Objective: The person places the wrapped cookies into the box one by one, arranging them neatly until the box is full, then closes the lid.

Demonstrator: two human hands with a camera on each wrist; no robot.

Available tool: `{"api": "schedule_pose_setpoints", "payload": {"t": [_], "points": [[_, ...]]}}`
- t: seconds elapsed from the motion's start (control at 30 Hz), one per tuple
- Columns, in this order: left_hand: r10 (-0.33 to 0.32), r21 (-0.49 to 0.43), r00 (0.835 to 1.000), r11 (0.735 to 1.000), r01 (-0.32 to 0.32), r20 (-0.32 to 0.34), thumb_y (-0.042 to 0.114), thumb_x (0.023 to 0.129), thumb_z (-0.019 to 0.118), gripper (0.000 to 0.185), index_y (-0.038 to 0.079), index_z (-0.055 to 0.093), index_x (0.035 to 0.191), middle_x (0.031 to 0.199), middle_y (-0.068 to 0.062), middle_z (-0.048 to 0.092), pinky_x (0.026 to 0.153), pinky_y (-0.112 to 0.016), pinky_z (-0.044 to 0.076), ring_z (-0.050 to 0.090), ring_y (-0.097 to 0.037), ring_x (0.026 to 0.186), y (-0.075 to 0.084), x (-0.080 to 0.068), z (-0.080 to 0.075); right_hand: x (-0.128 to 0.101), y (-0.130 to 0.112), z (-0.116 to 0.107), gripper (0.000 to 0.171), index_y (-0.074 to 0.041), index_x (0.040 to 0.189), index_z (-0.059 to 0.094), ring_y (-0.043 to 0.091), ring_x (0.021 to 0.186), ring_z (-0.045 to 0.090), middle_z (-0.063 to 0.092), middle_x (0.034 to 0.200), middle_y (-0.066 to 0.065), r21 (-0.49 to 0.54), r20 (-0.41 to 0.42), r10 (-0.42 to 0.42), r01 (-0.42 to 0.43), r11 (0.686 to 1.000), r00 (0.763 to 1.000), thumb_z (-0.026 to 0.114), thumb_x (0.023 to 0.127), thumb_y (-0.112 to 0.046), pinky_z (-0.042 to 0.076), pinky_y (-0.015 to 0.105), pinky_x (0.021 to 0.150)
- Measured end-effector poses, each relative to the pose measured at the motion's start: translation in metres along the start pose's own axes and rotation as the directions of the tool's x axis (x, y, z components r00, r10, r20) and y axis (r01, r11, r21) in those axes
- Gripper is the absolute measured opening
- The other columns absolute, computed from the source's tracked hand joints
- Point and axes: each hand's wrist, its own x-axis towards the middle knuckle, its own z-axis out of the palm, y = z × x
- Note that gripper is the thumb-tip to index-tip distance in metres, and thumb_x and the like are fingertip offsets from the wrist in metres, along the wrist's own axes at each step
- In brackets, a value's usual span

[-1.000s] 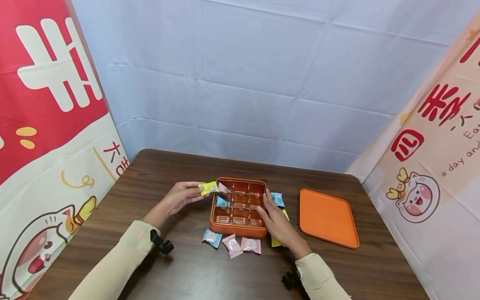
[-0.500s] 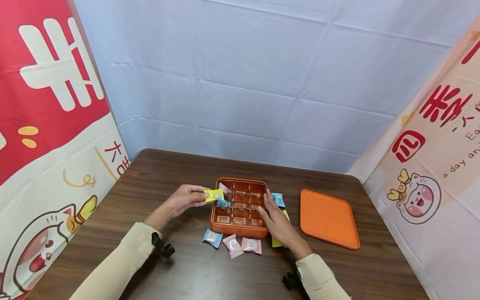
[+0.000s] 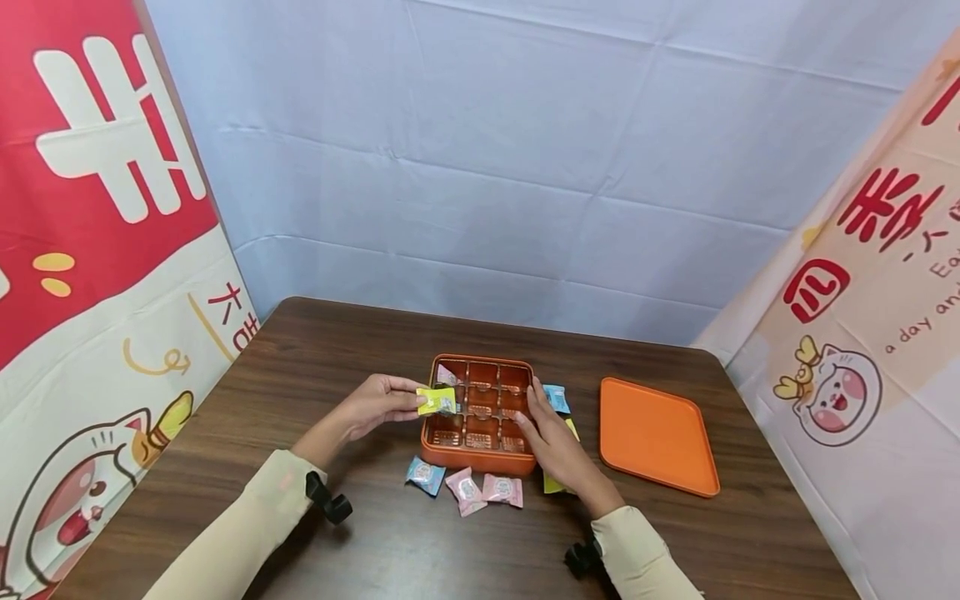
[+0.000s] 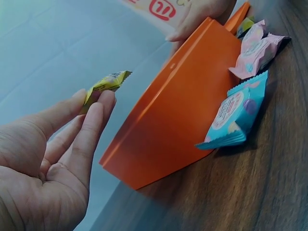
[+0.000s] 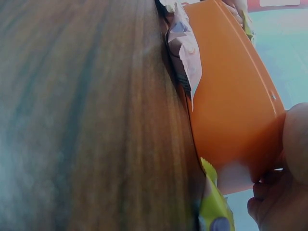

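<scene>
The left hand (image 3: 375, 404) now carries the yellow candy (image 3: 437, 402), pinched in its fingers (image 4: 94, 118), over the orange box's (image 3: 477, 407) left column; a second ago it was outside the rim. The right hand (image 3: 551, 437) stays pressed against the box's right side, fingers fairly straight. A blue candy under the yellow one is mostly hidden.

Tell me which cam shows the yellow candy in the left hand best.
Left wrist view: the yellow candy is close up, pinched at the fingertips of the left hand beside the orange box. In the head view it is small, held over the box's left edge. The right wrist view does not clearly show it.
</scene>
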Motion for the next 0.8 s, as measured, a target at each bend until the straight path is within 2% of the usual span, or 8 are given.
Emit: {"api": "schedule_pose_setpoints", "payload": {"t": [0.2,0.4,0.8], "points": [[0.008,0.021,1.000,1.000,-0.008,0.026,0.009,0.095,0.071,0.041,-0.012,0.061,0.130,0.112,-0.016,0.071,0.098,-0.050,0.051,0.072,-0.021,0.095,0.000,-0.003,0.006,0.000,0.001,0.000,0.073,-0.006,0.162,0.018,0.028,0.153,0.014,-0.004,0.169,-0.003,-0.003,0.005,0.003,-0.003,1.000,1.000,0.035,0.108,-0.053,0.025,0.057,0.119],[-0.007,0.035,1.000,0.999,0.007,0.018,0.010,0.093,0.074,0.040,-0.009,0.065,0.127,0.114,-0.017,0.072,0.098,-0.052,0.051,0.072,-0.023,0.096,0.003,-0.004,0.009,0.000,0.000,-0.001,0.073,-0.007,0.162,0.017,0.028,0.153,0.014,-0.005,0.169,-0.004,0.003,0.011,0.010,-0.010,1.000,1.000,0.035,0.109,-0.053,0.025,0.058,0.119],[-0.013,0.063,0.998,0.998,0.010,0.053,0.011,0.094,0.074,0.041,-0.009,0.064,0.128,0.111,-0.016,0.072,0.087,-0.038,0.060,0.072,-0.021,0.096,0.000,-0.004,0.012,0.000,0.000,-0.001,0.072,-0.006,0.162,0.018,0.028,0.153,0.015,-0.004,0.169,-0.004,0.001,0.010,0.003,-0.003,1.000,1.000,0.036,0.109,-0.052,0.025,0.057,0.119]]}}
